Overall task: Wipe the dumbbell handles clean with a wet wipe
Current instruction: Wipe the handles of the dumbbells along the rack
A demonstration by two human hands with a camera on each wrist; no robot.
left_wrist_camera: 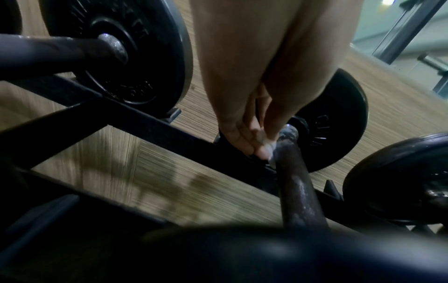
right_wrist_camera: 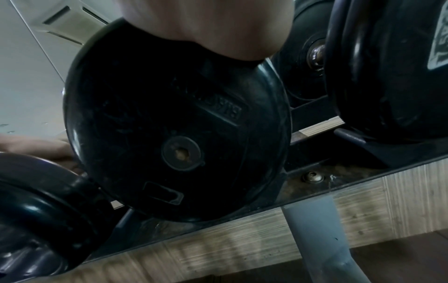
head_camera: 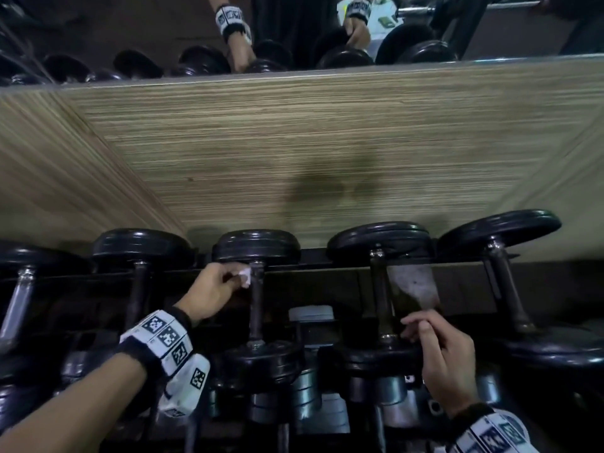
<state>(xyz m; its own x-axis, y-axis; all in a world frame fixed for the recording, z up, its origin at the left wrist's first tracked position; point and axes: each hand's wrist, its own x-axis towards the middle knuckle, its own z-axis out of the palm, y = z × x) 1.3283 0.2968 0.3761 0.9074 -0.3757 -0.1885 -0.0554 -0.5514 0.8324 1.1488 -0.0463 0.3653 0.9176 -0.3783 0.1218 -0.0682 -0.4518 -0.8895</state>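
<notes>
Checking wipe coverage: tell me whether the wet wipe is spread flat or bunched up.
Bunched. The wet wipe shows only as a small white wad pinched in the left hand, pressed against the far end of the dumbbell handle.
</notes>
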